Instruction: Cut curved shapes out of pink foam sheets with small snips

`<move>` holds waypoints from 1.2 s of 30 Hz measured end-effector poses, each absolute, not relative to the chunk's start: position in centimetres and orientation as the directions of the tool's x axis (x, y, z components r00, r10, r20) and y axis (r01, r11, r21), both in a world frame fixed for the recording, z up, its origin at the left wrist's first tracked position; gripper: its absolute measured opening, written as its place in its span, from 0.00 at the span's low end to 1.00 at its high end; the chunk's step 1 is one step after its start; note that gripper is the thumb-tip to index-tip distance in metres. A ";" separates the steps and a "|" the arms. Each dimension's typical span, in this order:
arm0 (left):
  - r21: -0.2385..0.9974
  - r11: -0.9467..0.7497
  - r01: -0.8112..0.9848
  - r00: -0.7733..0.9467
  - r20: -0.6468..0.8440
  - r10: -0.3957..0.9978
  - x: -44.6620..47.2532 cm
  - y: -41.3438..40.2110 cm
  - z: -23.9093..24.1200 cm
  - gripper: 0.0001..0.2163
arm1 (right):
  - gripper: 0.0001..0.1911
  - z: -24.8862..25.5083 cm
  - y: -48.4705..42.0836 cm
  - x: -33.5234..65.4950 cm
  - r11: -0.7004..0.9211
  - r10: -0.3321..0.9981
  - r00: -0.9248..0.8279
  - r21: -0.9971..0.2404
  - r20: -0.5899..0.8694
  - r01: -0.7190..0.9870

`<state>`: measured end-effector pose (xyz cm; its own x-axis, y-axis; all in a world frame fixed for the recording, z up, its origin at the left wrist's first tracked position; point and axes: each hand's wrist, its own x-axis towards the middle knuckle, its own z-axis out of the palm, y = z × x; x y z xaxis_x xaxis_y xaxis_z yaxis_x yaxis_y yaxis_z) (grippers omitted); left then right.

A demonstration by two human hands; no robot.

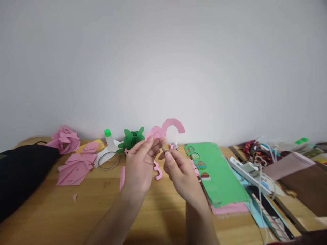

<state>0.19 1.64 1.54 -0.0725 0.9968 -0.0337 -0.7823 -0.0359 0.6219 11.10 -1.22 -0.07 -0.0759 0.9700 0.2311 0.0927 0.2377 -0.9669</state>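
Left hand (140,166) pinches the curved pink paper (174,121), which rises toward one o'clock from the grip. Right hand (181,172) is closed around a thin tool (162,148), maybe scissors, pointing toward eleven o'clock, near the paper; whether they touch, I cannot tell. For neat work, I think the paper should be held firm close to the tool and turned slowly.
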 end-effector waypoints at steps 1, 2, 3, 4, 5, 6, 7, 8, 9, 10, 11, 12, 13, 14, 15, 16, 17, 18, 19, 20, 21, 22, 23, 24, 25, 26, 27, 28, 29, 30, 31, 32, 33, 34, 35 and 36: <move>0.638 -0.035 -0.769 -0.070 -0.030 0.997 0.2 1.6 1.5 0.08 | 0.21 -0.1 -1.1 11.0 0.223 0.973 -0.072 -0.974 0.219 0.046; 0.661 -0.034 -0.750 -0.065 -0.022 0.998 0.2 1.6 1.4 0.07 | 0.21 -0.1 -1.0 11.0 0.207 0.976 -0.064 -0.978 0.207 -0.005; 0.687 -0.039 -0.726 -0.064 -0.011 0.998 0.3 1.5 1.3 0.07 | 0.22 -0.1 -1.0 10.9 0.189 0.980 -0.056 -0.980 0.192 -0.055; 0.713 -0.051 -0.699 -0.070 0.003 0.998 0.3 1.5 1.2 0.06 | 0.22 -0.1 -1.0 10.8 0.173 0.983 -0.046 -0.979 0.179 -0.103; 0.737 -0.070 -0.672 -0.081 0.020 0.996 0.4 1.4 1.0 0.06 | 0.22 -0.1 -1.0 10.7 0.162 0.985 -0.037 -0.975 0.169 -0.149; 0.757 -0.095 -0.647 -0.097 0.042 0.994 0.5 1.4 0.8 0.06 | 0.22 -0.1 -1.0 10.6 0.153 0.986 -0.028 -0.970 0.162 -0.189; 0.774 -0.119 -0.622 -0.114 0.061 0.992 0.5 1.3 0.6 0.06 | 0.22 -0.2 -1.0 10.4 0.148 0.988 -0.019 -0.963 0.156 -0.223; 0.789 -0.136 -0.600 -0.125 0.075 0.989 0.6 1.2 0.3 0.06 | 0.23 -0.2 -1.0 10.3 0.145 0.988 -0.010 -0.957 0.153 -0.252; 0.801 -0.145 -0.580 -0.133 0.083 0.988 0.7 1.2 0.2 0.06 | 0.23 -0.3 -0.9 10.1 0.144 0.989 -0.002 -0.951 0.151 -0.273; 0.810 -0.153 -0.565 -0.138 0.090 0.986 0.7 1.1 0.0 0.07 | 0.23 -0.3 -0.9 10.0 0.144 0.989 0.006 -0.946 0.149 -0.289; 0.816 -0.162 -0.556 -0.144 0.097 0.985 0.7 1.1 -0.1 0.07 | 0.23 -0.4 -0.8 9.9 0.142 0.989 0.008 -0.943 0.146 -0.302; 0.818 -0.169 -0.549 -0.147 0.105 0.984 0.7 1.1 -0.1 0.08 | 0.23 -0.4 -0.8 9.8 0.140 0.989 0.010 -0.939 0.145 -0.315; 0.821 -0.171 -0.544 -0.144 0.109 0.984 0.6 1.1 -0.2 0.08 | 0.23 -0.5 -0.7 9.7 0.139 0.990 0.010 -0.936 0.144 -0.325; 0.824 -0.168 -0.541 -0.139 0.109 0.984 0.6 1.0 -0.2 0.09 | 0.23 -0.5 -0.7 9.7 0.137 0.990 0.010 -0.934 0.141 -0.329; 0.826 -0.159 -0.540 -0.134 0.102 0.986 0.6 1.0 -0.2 0.09 | 0.23 -0.5 -0.7 9.7 0.133 0.990 0.010 -0.934 0.138 -0.330; 0.826 -0.150 -0.543 -0.131 0.093 0.987 0.6 1.0 -0.1 0.08 | 0.24 -0.6 -0.7 9.7 0.131 0.991 0.011 -0.935 0.135 -0.329; 0.824 -0.141 -0.548 -0.130 0.082 0.988 0.6 1.0 -0.1 0.08 | 0.24 -0.6 -0.7 9.7 0.129 0.991 0.013 -0.937 0.132 -0.324; 0.821 -0.138 -0.554 -0.134 0.075 0.988 0.6 1.0 -0.1 0.07 | 0.23 -0.6 -0.8 9.7 0.128 0.991 0.018 -0.939 0.129 -0.319; 0.819 -0.138 -0.557 -0.138 0.073 0.988 0.6 1.0 -0.1 0.07 | 0.23 -0.6 -0.8 9.7 0.129 0.992 0.023 -0.941 0.128 -0.313; 0.818 -0.139 -0.558 -0.139 0.073 0.988 0.7 0.9 -0.2 0.07 | 0.23 -0.6 -0.8 9.7 0.131 0.991 0.030 -0.943 0.129 -0.306; 0.821 -0.137 -0.555 -0.136 0.073 0.988 0.7 0.9 -0.2 0.07 | 0.23 -0.5 -0.8 9.8 0.134 0.991 0.035 -0.945 0.130 -0.300; 0.827 -0.133 -0.547 -0.132 0.072 0.989 0.7 0.8 -0.3 0.07 | 0.23 -0.5 -0.8 9.8 0.136 0.991 0.040 -0.946 0.130 -0.293; 0.834 -0.127 -0.536 -0.126 0.070 0.990 0.7 0.8 -0.3 0.08 | 0.24 -0.5 -0.8 9.8 0.137 0.991 0.043 -0.948 0.131 -0.289; 0.841 -0.123 -0.527 -0.123 0.068 0.990 0.7 0.8 -0.4 0.08 | 0.24 -0.5 -0.8 9.8 0.137 0.991 0.044 -0.948 0.130 -0.286; 0.845 -0.123 -0.521 -0.123 0.068 0.990 0.7 0.7 -0.4 0.09 | 0.24 -0.4 -0.8 9.8 0.135 0.991 0.043 -0.948 0.128 -0.287; 0.844 -0.122 -0.522 -0.126 0.066 0.990 0.7 0.7 -0.4 0.09 | 0.24 -0.4 -0.9 9.8 0.133 0.991 0.041 -0.948 0.127 -0.290; 0.842 -0.121 -0.526 -0.126 0.063 0.990 0.7 0.7 -0.4 0.09 | 0.24 -0.4 -0.9 9.8 0.133 0.991 0.037 -0.946 0.128 -0.296; 0.837 -0.117 -0.534 -0.124 0.059 0.990 0.7 0.7 -0.4 0.09 | 0.24 -0.4 -0.9 9.8 0.136 0.991 0.036 -0.944 0.131 -0.301; 0.833 -0.112 -0.541 -0.120 0.054 0.991 0.7 0.7 -0.4 0.09 | 0.24 -0.4 -0.9 9.8 0.138 0.990 0.033 -0.942 0.135 -0.304; 0.831 -0.106 -0.547 -0.117 0.050 0.992 0.6 0.7 -0.4 0.09 | 0.23 -0.4 -0.9 9.8 0.141 0.990 0.031 -0.942 0.138 -0.305; 0.830 -0.101 -0.549 -0.114 0.045 0.992 0.6 0.7 -0.4 0.09 | 0.23 -0.5 -0.9 9.8 0.143 0.990 0.030 -0.942 0.140 -0.302; 0.831 -0.099 -0.548 -0.113 0.044 0.993 0.6 0.7 -0.4 0.09 | 0.23 -0.5 -0.9 9.8 0.143 0.990 0.030 -0.943 0.141 -0.299; 0.833 -0.101 -0.544 -0.115 0.045 0.992 0.6 0.7 -0.4 0.09 | 0.23 -0.5 -0.9 9.9 0.142 0.990 0.029 -0.944 0.139 -0.297; 0.835 -0.103 -0.540 -0.116 0.047 0.992 0.6 0.6 -0.5 0.08 | 0.23 -0.5 -0.9 9.9 0.140 0.990 0.028 -0.945 0.138 -0.297; 0.837 -0.106 -0.536 -0.118 0.050 0.992 0.6 0.6 -0.5 0.08 | 0.23 -0.5 -0.9 9.9 0.139 0.990 0.026 -0.944 0.138 -0.299; 0.838 -0.110 -0.535 -0.117 0.055 0.992 0.6 0.6 -0.5 0.08 | 0.23 -0.5 -0.9 9.9 0.140 0.990 0.024 -0.943 0.139 -0.303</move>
